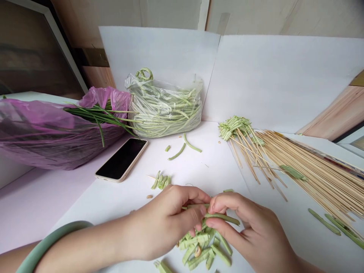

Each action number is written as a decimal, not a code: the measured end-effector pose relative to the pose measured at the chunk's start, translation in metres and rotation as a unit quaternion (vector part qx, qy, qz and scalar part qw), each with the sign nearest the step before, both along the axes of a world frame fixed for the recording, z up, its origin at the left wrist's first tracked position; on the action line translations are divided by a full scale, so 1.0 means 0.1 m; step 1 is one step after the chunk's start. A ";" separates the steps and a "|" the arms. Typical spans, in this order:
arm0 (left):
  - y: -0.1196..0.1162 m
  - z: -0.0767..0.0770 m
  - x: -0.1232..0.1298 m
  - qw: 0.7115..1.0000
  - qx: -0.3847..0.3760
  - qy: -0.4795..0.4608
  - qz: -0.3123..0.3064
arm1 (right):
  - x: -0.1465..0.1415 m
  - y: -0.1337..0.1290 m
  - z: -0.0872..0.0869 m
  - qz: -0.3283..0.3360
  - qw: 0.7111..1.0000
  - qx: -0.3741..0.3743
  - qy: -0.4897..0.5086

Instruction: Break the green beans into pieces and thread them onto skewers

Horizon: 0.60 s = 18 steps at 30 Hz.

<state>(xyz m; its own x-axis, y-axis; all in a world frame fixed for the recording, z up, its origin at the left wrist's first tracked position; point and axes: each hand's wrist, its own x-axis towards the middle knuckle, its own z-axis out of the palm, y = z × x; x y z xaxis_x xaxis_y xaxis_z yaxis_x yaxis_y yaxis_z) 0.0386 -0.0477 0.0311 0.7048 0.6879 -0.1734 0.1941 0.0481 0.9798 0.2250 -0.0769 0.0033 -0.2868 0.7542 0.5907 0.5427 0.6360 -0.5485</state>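
Observation:
Both hands meet over a loose pile of short green bean pieces (199, 252) at the lower middle. My left hand (176, 216), with a green bangle (54, 237) on its forearm, has its thumb and fingers closed on a green bean. My right hand (244, 223) pinches the same bean between thumb and forefinger, and one length of it (227, 218) shows across that hand's fingers. A small row of bean pieces on a stick (161, 181) lies just beyond my left hand. Brown seeds (197, 251) lie on the pile.
A clear bag of long beans (167, 110) stands at the back, beside a purple bag (57, 129) with green stalks. A phone (122, 159) lies before them. At right are skewered bean bundles (234, 127), many bare wooden sticks (318, 163) and loose beans (324, 222).

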 end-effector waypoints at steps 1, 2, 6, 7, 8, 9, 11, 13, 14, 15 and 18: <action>0.00 -0.01 0.00 1.000 0.010 -0.001 -0.006 | -0.01 0.00 -0.01 -0.004 1.000 0.013 0.003; -0.01 -0.02 0.00 1.000 0.018 -0.001 -0.010 | -0.02 0.01 -0.02 -0.008 1.000 0.027 0.007; -0.01 -0.05 -0.01 0.999 0.034 0.006 0.000 | -0.03 0.02 -0.03 -0.019 0.999 0.035 -0.003; 0.00 -0.05 -0.02 0.999 0.042 0.012 0.008 | -0.02 0.02 -0.04 -0.023 0.999 0.030 -0.013; 0.00 -0.05 -0.02 0.998 0.052 0.020 0.015 | -0.01 0.03 -0.04 -0.027 0.999 0.028 -0.023; 0.00 -0.05 -0.02 0.997 0.064 0.029 0.021 | 0.01 0.03 -0.05 -0.028 0.999 0.028 -0.036; 0.00 -0.03 -0.02 0.994 0.096 0.052 0.031 | 0.04 0.03 -0.07 -0.018 0.997 0.043 -0.069; -0.01 -0.02 -0.01 0.986 0.146 0.070 0.030 | 0.05 0.02 -0.09 -0.011 0.991 0.087 -0.105; -0.02 -0.01 -0.01 0.981 0.175 0.077 0.025 | 0.04 0.01 -0.09 -0.009 0.986 0.112 -0.123; -0.03 -0.01 -0.01 0.975 0.205 0.084 0.019 | 0.04 0.00 -0.08 -0.011 0.981 0.137 -0.137; -0.06 0.00 -0.03 0.959 0.254 0.127 0.002 | 0.01 -0.04 -0.02 -0.014 0.972 0.174 -0.154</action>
<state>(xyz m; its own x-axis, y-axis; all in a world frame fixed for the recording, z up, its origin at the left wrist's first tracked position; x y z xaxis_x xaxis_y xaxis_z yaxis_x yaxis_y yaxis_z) 0.0358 -0.0534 0.0313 0.6814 0.7317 0.0186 0.4309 -0.4215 0.7979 0.2263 -0.0811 0.0017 -0.4734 0.5335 0.7009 0.6669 0.7369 -0.1105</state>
